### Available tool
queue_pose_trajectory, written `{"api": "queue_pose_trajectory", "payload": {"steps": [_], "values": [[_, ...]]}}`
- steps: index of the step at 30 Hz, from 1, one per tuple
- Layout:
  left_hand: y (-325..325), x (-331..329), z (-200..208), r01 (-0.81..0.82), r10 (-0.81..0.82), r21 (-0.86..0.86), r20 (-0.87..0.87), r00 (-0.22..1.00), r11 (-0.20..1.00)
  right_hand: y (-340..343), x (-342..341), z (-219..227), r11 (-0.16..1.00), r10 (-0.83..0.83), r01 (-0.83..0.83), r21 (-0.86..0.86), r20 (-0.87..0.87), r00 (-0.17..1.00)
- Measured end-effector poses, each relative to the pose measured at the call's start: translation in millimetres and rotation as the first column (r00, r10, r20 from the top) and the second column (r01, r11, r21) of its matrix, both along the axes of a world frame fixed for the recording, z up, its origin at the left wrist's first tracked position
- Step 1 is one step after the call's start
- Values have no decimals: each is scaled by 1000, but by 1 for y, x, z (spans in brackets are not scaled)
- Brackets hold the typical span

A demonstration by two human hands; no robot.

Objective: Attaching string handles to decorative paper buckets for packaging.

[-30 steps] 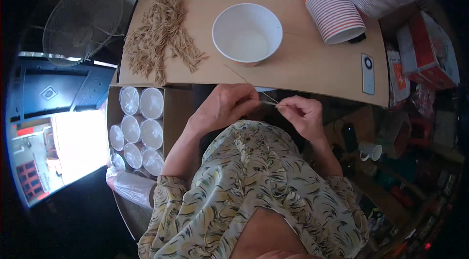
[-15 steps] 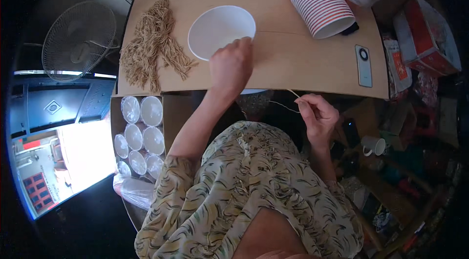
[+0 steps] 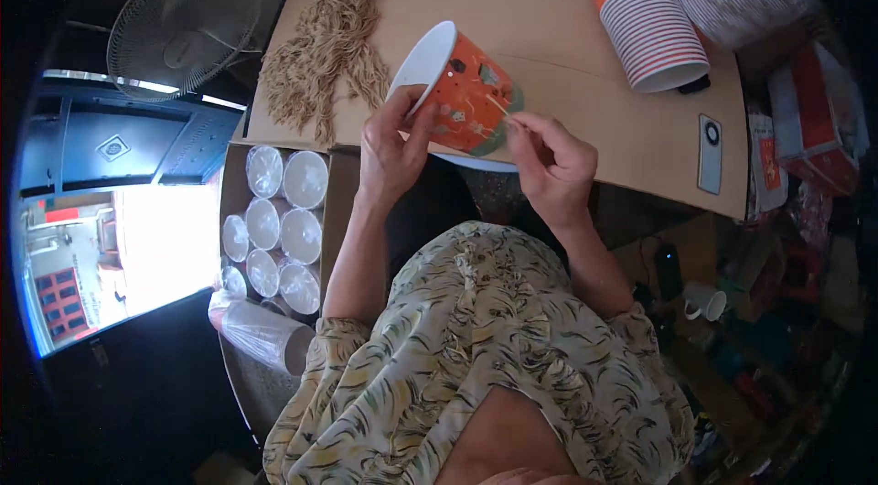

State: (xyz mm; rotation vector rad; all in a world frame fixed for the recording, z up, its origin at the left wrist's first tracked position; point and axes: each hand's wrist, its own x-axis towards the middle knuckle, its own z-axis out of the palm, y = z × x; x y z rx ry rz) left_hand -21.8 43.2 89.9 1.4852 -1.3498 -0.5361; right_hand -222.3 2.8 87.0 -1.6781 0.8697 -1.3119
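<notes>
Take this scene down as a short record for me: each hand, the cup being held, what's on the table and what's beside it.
Left hand: holds the orange cup at its rim
Right hand: pinches a thin tan strand at the cup's side
Cup pose: tilted, white opening facing left
Table, left: heap of tan cord
Table, right: stack of cups, phone
Left of person: box of plastic-wrapped cups
</notes>
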Motion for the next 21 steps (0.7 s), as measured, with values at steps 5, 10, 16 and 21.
{"api": "queue_pose_trajectory", "payload": {"steps": [5, 10, 16, 21], "values": [[10, 2, 0, 18, -14, 64, -74, 997, 998, -7, 24, 4, 997, 6, -13, -78, -92, 996], [13, 0, 2, 34, -33, -38, 29, 999, 999, -9, 29, -6, 999, 24, -28, -36, -121, 992], [15, 2, -7, -10, 15, -46, 121, 993, 999, -6, 30, -5, 994, 76, -70, 86, -64, 995], [15, -1, -2, 16, -11, -41, 131, 991, 999, -8, 28, -10, 997, 57, -53, 52, -79, 995]]}}
